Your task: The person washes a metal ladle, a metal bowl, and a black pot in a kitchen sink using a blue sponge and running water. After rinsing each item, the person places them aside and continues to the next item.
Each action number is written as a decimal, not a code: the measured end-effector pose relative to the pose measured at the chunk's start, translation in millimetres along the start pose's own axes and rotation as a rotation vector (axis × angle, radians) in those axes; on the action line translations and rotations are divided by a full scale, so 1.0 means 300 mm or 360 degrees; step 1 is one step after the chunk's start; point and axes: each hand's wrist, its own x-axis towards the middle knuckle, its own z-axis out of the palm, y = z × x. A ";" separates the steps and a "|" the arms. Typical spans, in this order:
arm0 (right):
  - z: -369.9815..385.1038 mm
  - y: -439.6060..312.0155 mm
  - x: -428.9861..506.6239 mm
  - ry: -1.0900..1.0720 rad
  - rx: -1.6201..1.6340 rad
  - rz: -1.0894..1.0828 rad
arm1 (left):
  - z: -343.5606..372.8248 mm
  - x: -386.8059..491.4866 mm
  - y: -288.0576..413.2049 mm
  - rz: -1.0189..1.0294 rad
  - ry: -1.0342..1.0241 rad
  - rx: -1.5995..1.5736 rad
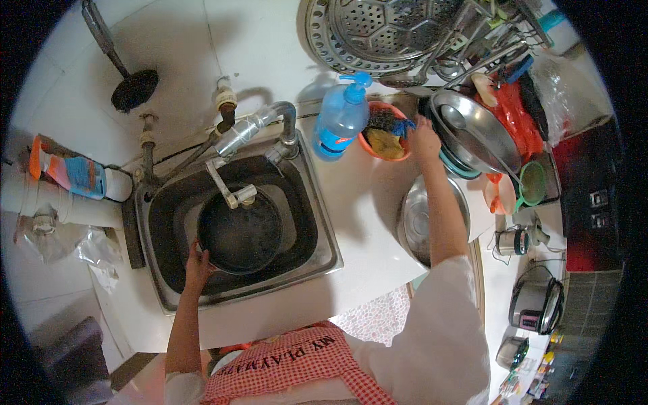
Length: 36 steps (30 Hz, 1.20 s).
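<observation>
My left hand (198, 264) grips the near left rim of a round black pan (243, 235), which sits in the stainless steel sink (330, 253). Above the pan hangs the swivel end of the faucet (242, 196). Out to the right, my right hand (425, 140) reaches to the right edge of an orange plastic bowl (365, 146). In that bowl lie a yellow sponge (383, 144), a dark scouring pad (380, 120) and a blue scrubber (402, 126). My right fingertips are at the blue scrubber; whether they grip it is hidden.
A blue pump bottle (340, 121) stands between sink and bowl. Beneath my right forearm is a metal basin (417, 223). A steel bowl with a ladle (476, 131) rests beyond my right hand. Perforated steamer trays (385, 30) lean against the wall. Bottles (83, 174) line the left side.
</observation>
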 end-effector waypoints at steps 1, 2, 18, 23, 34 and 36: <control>0.052 0.022 0.060 -0.0168 -0.0214 0.0111 | 0.002 -0.015 0.011 -0.0069 -0.0006 -0.0120; 0.100 0.044 0.098 -0.0242 -0.0271 0.0102 | 0.003 -0.032 0.021 -0.0165 -0.0017 -0.0248; 0.007 -0.431 -0.575 -0.1483 0.1847 -0.0325 | 0.046 -0.121 0.031 0.0074 0.0207 0.0040; 0.335 -0.911 -0.802 -0.1180 0.0811 -0.1362 | 0.062 -0.100 0.043 -0.0085 0.0187 -0.0045; 0.559 -1.030 -1.007 -0.2320 -0.0198 -0.1461 | 0.123 -0.062 -0.069 0.0255 0.0457 -0.0016; 0.589 -1.137 -1.040 -0.2170 0.0457 -0.1157 | 0.132 -0.050 -0.079 0.0409 0.0553 0.0232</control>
